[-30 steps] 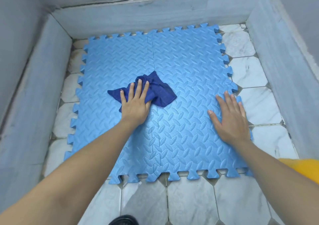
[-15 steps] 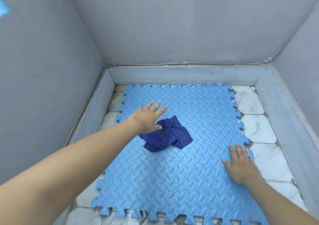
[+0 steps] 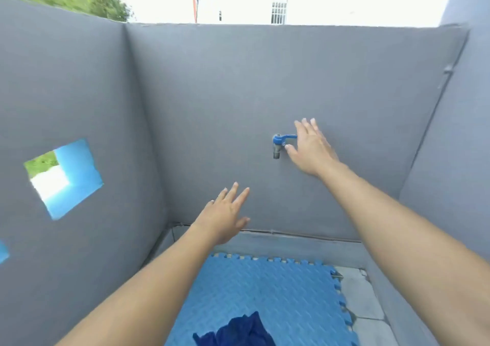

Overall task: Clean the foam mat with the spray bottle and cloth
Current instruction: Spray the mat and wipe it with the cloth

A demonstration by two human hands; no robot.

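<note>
The blue foam mat [image 3: 265, 292] lies on the tiled floor at the bottom of the view. A dark blue cloth [image 3: 238, 331] rests crumpled on the mat near the bottom edge, held by nothing. My left hand [image 3: 225, 217] hangs in the air above the mat's far edge, fingers spread and empty. My right hand [image 3: 309, 146] is raised at the grey back wall, open, its fingers at the blue lever of a tap [image 3: 278, 144]. No spray bottle is in view.
Grey walls [image 3: 212, 107] close in the space on three sides. A rectangular opening [image 3: 63, 177] with blue edges is cut in the left wall. White tiles [image 3: 358, 295] show to the right of the mat. A thin pipe runs along the back wall's base.
The view has tilted up from the floor to the back wall. My left hand left the cloth and rose. My right hand lifted off the mat up to the tap.
</note>
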